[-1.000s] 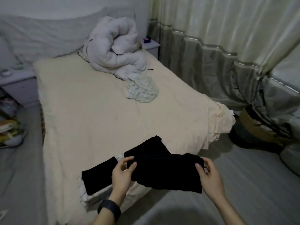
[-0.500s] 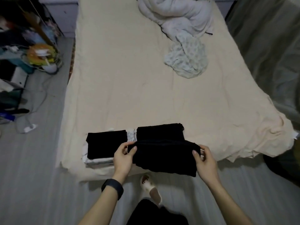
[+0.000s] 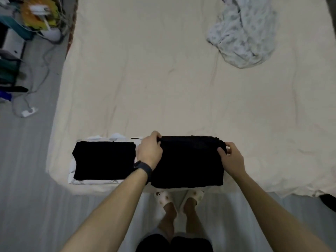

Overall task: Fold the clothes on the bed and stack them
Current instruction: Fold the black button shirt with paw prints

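A black garment (image 3: pixel 189 160) lies folded into a rectangle at the near edge of the cream bed (image 3: pixel 163 79). My left hand (image 3: pixel 150 151) grips its far left corner, fingers curled over the edge. My right hand (image 3: pixel 230 157) pinches its far right corner. To the left sits a stack (image 3: pixel 104 160) with a folded black piece on top of white folded clothes. A crumpled pale patterned garment (image 3: pixel 243 37) lies unfolded at the far right of the bed.
Clutter with cables, a yellow object (image 3: pixel 39 13) and a white plug (image 3: pixel 29 112) fills the floor at the left. My feet in white slippers (image 3: pixel 179 199) stand at the bed's foot. A dark object (image 3: pixel 329 200) sits at the right floor edge.
Both hands carried the near half of the black garment forward over its far half and laid it flat on the bed. The camera tilted downward, so the duvet and curtain left the view.
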`<action>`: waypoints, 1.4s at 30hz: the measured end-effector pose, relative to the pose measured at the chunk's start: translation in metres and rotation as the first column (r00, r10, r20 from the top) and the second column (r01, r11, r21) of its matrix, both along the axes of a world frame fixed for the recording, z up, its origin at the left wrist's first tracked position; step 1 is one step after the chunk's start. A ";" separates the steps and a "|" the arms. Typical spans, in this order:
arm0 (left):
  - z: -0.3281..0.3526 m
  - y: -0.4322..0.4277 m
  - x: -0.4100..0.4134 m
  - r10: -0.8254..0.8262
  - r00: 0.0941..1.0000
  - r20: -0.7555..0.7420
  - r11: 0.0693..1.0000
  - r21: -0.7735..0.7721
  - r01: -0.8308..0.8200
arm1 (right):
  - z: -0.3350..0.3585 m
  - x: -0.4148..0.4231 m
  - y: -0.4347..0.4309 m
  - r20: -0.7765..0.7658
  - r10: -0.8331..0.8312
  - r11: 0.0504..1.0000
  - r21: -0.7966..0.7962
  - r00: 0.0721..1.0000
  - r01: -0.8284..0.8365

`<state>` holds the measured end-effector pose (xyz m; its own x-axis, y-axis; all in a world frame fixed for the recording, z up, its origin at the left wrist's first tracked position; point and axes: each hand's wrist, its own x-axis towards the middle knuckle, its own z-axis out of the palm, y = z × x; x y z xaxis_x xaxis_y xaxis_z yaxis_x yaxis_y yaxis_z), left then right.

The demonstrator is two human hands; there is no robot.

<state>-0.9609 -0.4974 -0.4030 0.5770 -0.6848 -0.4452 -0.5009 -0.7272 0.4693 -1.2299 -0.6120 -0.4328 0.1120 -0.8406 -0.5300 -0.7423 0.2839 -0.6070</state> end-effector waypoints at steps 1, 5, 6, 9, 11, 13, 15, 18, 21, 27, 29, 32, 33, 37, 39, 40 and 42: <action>-0.008 -0.009 0.002 -0.055 0.998 0.021 0.997 0.056 0.053 | -0.011 0.001 -0.006 -0.008 0.021 1.000 0.017 1.000 -0.021; -0.028 -0.028 0.009 -0.238 0.965 0.109 0.944 0.259 0.204 | -0.034 0.002 -0.015 0.021 0.044 0.998 0.048 0.999 -0.045; -0.032 -0.031 0.007 -0.275 0.952 0.133 0.928 0.295 0.227 | -0.040 0.001 -0.016 0.039 0.037 0.998 0.057 0.999 -0.039; -0.040 -0.035 0.003 -0.295 0.943 0.154 0.911 0.343 0.229 | -0.052 0.001 -0.013 0.090 -0.014 0.999 0.043 0.996 0.010; -0.045 -0.037 0.002 -0.249 0.953 0.173 0.930 0.319 0.185 | -0.058 0.003 -0.011 0.134 -0.060 0.998 0.026 0.989 0.057; -0.047 -0.036 0.003 -0.212 0.957 0.196 0.944 0.294 0.149 | -0.062 0.005 -0.009 0.172 -0.113 0.994 0.015 0.978 0.112; -0.048 -0.033 0.008 -0.184 0.960 0.210 0.952 0.281 0.121 | -0.064 0.009 -0.009 0.196 -0.147 0.989 -0.001 0.970 0.150; -0.049 -0.033 0.010 -0.238 0.949 0.205 0.925 0.345 0.157 | -0.065 0.010 -0.010 0.160 -0.088 0.996 0.005 0.983 0.088; -0.045 -0.037 -0.001 -0.298 0.934 0.195 0.892 0.404 0.200 | -0.063 0.005 -0.010 0.126 -0.042 0.999 0.033 0.991 0.038; -0.039 -0.013 -0.039 -0.459 0.710 0.534 0.882 0.180 0.435 | -0.041 -0.001 0.024 -0.120 0.070 0.934 -0.341 0.990 -0.107; -0.048 0.000 -0.057 -0.462 0.739 0.491 0.862 0.051 0.505 | -0.038 0.009 0.041 -0.215 0.188 0.830 -0.486 0.958 -0.272; -0.069 0.014 -0.081 -0.481 0.801 0.355 0.866 0.052 0.497 | -0.048 0.029 0.050 -0.351 0.366 0.709 -0.495 0.862 -0.502; -0.079 0.018 -0.084 -0.472 0.821 0.320 0.877 0.073 0.476 | -0.055 0.032 0.048 -0.388 0.404 0.702 -0.449 0.829 -0.552; -0.109 0.027 -0.083 -0.466 0.835 0.293 0.884 0.140 0.445 | -0.088 0.026 0.038 -0.442 0.473 0.703 -0.332 0.762 -0.629; -0.120 0.025 -0.083 -0.457 0.848 0.269 0.889 0.143 0.434 | -0.102 0.023 0.034 -0.448 0.485 0.685 -0.338 0.751 -0.645; -0.124 0.024 -0.083 -0.445 0.859 0.253 0.896 0.139 0.423 | -0.108 0.023 0.032 -0.448 0.484 0.683 -0.344 0.752 -0.644; -0.132 0.023 -0.084 -0.417 0.880 0.228 0.909 0.126 0.398 | -0.116 0.023 0.031 -0.451 0.474 0.686 -0.349 0.756 -0.639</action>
<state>-1.0446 -0.4744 -0.5346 0.3505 -0.8539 -0.3848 -0.8521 -0.4613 0.2474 -1.2071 -0.5806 -0.5493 0.5453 -0.8159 -0.1921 -0.8296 -0.4926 -0.2630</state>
